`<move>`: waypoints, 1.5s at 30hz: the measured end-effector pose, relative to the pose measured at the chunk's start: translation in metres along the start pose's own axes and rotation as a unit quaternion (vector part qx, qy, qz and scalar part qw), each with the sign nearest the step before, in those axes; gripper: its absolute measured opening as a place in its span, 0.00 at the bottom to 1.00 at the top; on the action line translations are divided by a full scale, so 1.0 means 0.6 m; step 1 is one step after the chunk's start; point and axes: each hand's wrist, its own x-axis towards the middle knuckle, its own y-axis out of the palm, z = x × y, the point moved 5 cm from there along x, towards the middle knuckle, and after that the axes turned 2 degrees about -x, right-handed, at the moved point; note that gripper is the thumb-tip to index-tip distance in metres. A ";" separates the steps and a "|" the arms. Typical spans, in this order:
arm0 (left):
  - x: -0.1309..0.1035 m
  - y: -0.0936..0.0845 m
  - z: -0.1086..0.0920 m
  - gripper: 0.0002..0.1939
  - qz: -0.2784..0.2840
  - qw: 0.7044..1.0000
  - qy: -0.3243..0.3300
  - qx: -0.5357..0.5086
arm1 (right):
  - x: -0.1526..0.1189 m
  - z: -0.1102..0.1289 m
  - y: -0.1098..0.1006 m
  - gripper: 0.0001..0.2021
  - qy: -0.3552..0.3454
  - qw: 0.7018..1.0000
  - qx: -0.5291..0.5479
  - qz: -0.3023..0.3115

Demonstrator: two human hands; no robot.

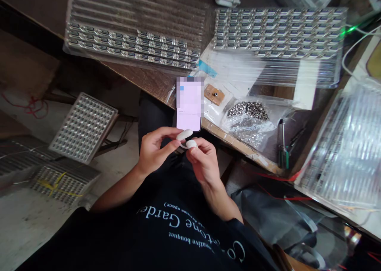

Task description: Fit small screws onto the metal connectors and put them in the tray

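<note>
Nearest the camera, a black shirt (pixel 133 239) with pale, upside-down lettering is seen. Just beyond it, two small white objects are held up in front of the body, near the desk (pixel 154 78) edge. By the left hand (pixel 153 150), a white oval piece (pixel 184 134) is pinched between thumb and fingers; by the right hand (pixel 205 158), a white rounded piece (pixel 192 143) is gripped, its fingers curled narrowly. The step in hand appears to be close handling of these pieces; for the next move, a light, steady pinch from both hands seems called for. Both pieces look smooth and matt, with a thin pale curve visible between them; whether they are joined cannot be told. Just beyond, a lit phone (pixel 189 120) is seen.
</note>
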 end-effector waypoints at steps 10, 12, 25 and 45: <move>0.000 0.003 -0.001 0.12 0.007 1.000 -0.002 -0.004 | -0.002 -0.001 0.002 0.19 0.006 1.000 0.023 0.001; -0.001 0.003 -0.001 0.12 0.007 1.000 -0.004 -0.007 | -0.001 -0.004 0.003 0.19 0.013 0.999 0.029 0.001; 0.009 0.010 0.006 0.17 0.034 0.998 -0.054 -0.012 | 0.004 -0.022 0.016 0.22 0.080 0.990 0.115 0.027; 0.009 0.013 0.011 0.15 0.067 0.996 -0.049 0.010 | 0.002 -0.015 0.002 0.20 -0.035 0.998 0.029 -0.036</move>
